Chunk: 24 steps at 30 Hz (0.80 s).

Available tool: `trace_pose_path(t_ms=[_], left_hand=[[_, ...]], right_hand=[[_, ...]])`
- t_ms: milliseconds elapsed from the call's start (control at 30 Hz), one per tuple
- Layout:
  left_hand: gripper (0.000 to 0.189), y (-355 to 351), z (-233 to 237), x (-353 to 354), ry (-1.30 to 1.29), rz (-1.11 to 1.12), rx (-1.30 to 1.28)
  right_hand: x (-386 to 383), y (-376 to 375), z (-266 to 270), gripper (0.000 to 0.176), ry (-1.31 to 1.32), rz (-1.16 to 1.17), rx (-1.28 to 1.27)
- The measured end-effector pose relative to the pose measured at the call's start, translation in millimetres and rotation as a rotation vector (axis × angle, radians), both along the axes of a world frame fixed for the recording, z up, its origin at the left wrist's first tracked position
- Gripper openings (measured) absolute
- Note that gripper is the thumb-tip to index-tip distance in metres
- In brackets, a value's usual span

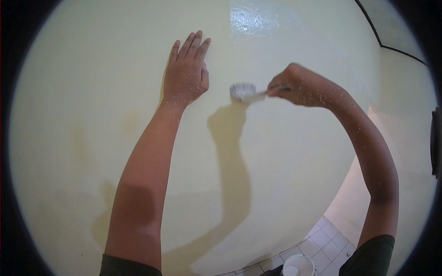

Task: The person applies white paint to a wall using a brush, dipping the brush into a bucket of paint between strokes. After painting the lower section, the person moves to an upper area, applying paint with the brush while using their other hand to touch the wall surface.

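Observation:
My left hand lies flat against the pale yellow wall, its fingers stretched upward and slightly apart. Small white specks dot its back. To the right, my right hand is closed around the handle of a paintbrush. The brush points left, and its head, coated in white paint, is at the wall; motion blurs it a little. White specks also show on my right forearm. A wet, shiny patch of paint is on the wall above the brush.
A white bucket stands on the tiled floor below, near a dark object. Another wall meets this one at the right, with a dark item at its edge. Shadows of my arm fall on the wall.

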<state>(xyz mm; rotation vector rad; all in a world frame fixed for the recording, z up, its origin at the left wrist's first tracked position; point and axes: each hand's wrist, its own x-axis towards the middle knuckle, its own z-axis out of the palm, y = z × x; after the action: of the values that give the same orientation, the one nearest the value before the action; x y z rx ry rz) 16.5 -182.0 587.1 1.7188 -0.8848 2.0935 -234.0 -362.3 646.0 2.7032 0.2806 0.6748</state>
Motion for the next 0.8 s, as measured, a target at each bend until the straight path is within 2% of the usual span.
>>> trace_pose_path(t_ms=[100,200,233,400,533,633,767,800], left_hand=[[0.063,1,0,-3,0.012,0.020,-0.004],[0.064,1,0,-7,0.034,0.050,-0.022],[0.064,0,-1,-8,0.047,0.051,-0.031],[0.065,2,-3,-10,0.058,0.025,-0.039],[0.065,2,-2,-11,0.060,-0.018,-0.041],[0.065,2,-2,-12,0.065,0.004,-0.039],[0.065,2,-2,-10,0.057,0.006,-0.041],[0.065,1,-2,-10,0.057,0.006,-0.040]], right_hand=[[-3,2,-11,0.019,0.155,-0.078,0.037],[-6,0,7,0.019,0.068,-0.031,0.068],[-16,14,17,0.017,0.016,-0.106,0.116],[-1,-4,63,0.016,-0.515,-0.009,-0.002],[13,-9,98,0.015,-0.665,0.106,-0.059],[21,-10,119,0.019,-0.859,0.172,-0.218],[14,12,131,0.017,-0.928,-0.046,-0.062],[18,3,134,0.017,-0.901,0.015,-0.137]])
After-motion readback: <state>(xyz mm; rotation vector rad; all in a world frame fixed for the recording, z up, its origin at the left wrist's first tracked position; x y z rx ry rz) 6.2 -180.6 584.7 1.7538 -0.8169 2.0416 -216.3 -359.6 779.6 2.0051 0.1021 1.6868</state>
